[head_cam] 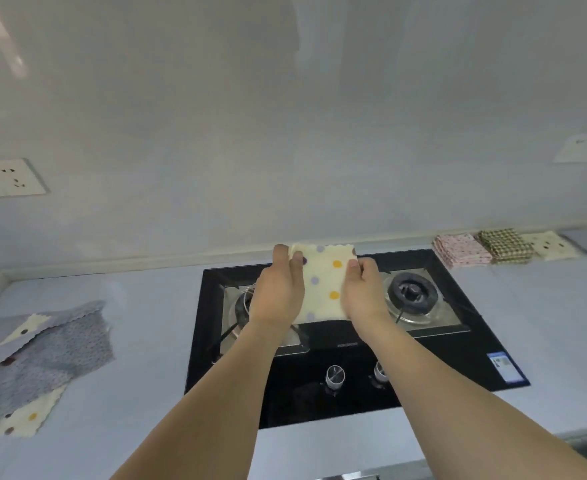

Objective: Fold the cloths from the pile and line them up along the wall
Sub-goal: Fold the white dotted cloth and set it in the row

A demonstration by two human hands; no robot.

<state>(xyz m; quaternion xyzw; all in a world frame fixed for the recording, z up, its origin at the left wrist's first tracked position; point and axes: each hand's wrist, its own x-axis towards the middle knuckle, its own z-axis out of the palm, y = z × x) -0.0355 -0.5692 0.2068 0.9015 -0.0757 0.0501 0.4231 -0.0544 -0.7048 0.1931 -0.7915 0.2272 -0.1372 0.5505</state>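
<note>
Both hands hold one cream cloth with dots [323, 282] up in the air over the black stove [458, 341]. The left hand [278, 292] grips the left side of the cloth, with the thumb on the front near the top corner. The right hand [363, 289] grips the right side the same way, thumb on the front. The fingers go behind the cloth, so I cannot see how they lie there.

The cloth looks like a small square, maybe already folded, but it is hard to be sure from here. Its long side runs up and down between the two hands.

Here is what matters for the next move. The row of folded cloths [499, 249] sits by the wall [285, 133], far off to the right and a bit further back. There are three in the row: a pink one, a green checked one and a cream one. The right hand is nearer to that row, so I think the cloth must travel right and back, to a spot next to the pink one.

Both arms reach straight out in front, side by side.

The pile of loose cloths [39, 362] lies on the counter [139, 341] far to the left, well apart from the hands, so there is more to fold
</note>
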